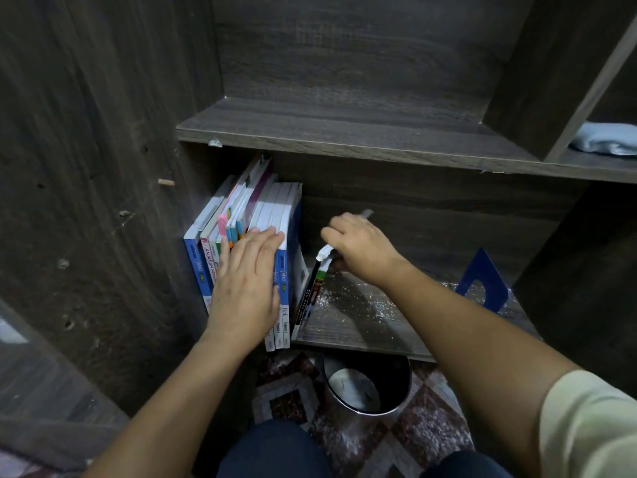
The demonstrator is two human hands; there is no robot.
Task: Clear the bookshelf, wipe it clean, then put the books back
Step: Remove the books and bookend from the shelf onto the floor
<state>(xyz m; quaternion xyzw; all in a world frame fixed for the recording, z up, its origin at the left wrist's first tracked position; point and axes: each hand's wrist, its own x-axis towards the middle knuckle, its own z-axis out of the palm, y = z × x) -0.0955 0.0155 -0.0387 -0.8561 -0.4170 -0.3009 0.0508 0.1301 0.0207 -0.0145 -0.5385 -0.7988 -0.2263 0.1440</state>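
My left hand (246,281) lies flat, fingers straight, on the spines of the row of books (241,215), I judge to stop it toppling on the shelf (362,319). Just right of the row, my right hand (362,248) clasps the top of a thin book (312,294), which leans. Farther right stands a blue bookend (482,281), well apart. Below the row's right end, a bin (403,374) holds pale scraps. Above and far right, a cloth (603,138) lies in another compartment.
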